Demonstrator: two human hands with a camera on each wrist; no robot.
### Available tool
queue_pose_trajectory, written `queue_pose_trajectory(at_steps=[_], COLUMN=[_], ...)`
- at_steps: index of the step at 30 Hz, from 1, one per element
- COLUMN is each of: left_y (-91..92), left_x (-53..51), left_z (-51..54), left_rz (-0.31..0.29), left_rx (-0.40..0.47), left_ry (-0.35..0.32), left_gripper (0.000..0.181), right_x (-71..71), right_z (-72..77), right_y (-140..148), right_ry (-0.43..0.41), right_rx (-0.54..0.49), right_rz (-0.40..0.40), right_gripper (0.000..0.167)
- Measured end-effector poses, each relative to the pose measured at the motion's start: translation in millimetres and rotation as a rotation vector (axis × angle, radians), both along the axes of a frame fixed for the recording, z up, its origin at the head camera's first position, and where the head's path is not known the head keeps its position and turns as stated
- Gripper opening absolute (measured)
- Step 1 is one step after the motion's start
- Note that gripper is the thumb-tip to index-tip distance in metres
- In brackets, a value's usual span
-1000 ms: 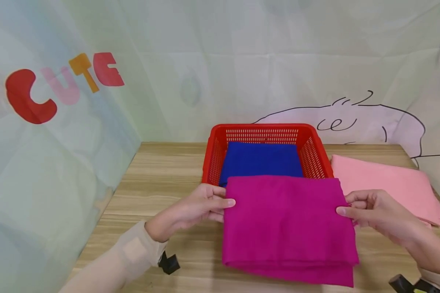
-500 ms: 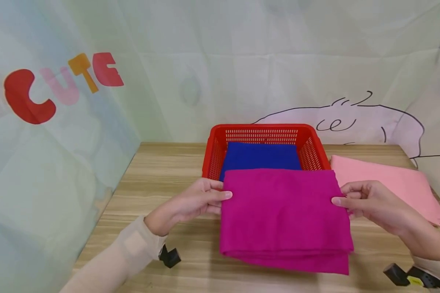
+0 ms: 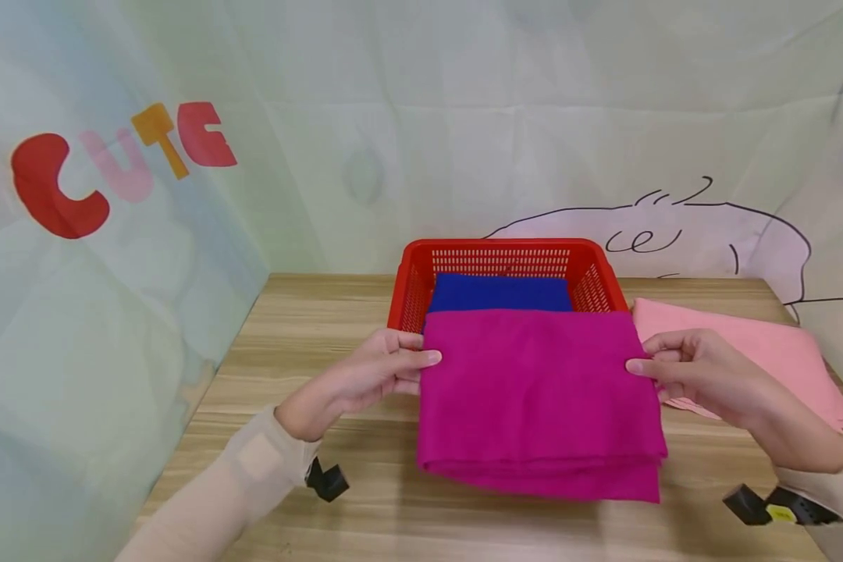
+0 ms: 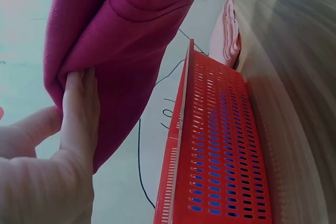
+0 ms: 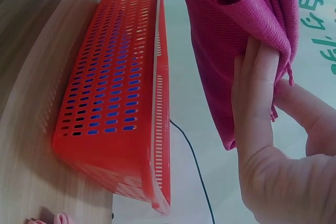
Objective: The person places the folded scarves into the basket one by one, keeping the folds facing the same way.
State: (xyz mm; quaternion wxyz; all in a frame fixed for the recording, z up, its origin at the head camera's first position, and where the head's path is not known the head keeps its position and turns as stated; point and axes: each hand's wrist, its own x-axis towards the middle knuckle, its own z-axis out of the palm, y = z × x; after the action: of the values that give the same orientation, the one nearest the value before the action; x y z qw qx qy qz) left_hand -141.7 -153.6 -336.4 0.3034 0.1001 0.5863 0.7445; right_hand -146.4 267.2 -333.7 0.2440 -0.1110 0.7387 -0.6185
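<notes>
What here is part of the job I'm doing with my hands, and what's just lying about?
Likely part of the job:
- magenta cloth, held by left hand and right hand
- red basket
- blue cloth, inside the basket

Probably just lying about:
- pink cloth, right of the basket, not held
- CUTE letters, on the backdrop

The worktop has a light brown wood-grain surface, streaked mostly from side to side; a slotted red basket stands upright on it, close to the far edge. A folded pink cloth lies flat just beside the basket, to its right; its layered edges show on the near side.
</notes>
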Motion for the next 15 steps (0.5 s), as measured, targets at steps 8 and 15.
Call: queue_pose_trajectory(at_steps=[8, 15], left_y=[0.2, -1.2], left_x=[-6.7, -11.9], left_z=[3.8, 7.2], left_rz=[0.029, 0.027], left_rx=[0.011, 0.025], left_ry=[0.007, 0.013], left_gripper=[0.021, 0.022], right_x=[-8.3, -16.5], right_z=[5.4, 8.4], right_y=[-2.2, -3.8], right_ry=[-0.007, -0.029], right_rx=[-0.033, -0.046], right_rz=[-0.010, -0.025], right_gripper=[0.016, 0.020])
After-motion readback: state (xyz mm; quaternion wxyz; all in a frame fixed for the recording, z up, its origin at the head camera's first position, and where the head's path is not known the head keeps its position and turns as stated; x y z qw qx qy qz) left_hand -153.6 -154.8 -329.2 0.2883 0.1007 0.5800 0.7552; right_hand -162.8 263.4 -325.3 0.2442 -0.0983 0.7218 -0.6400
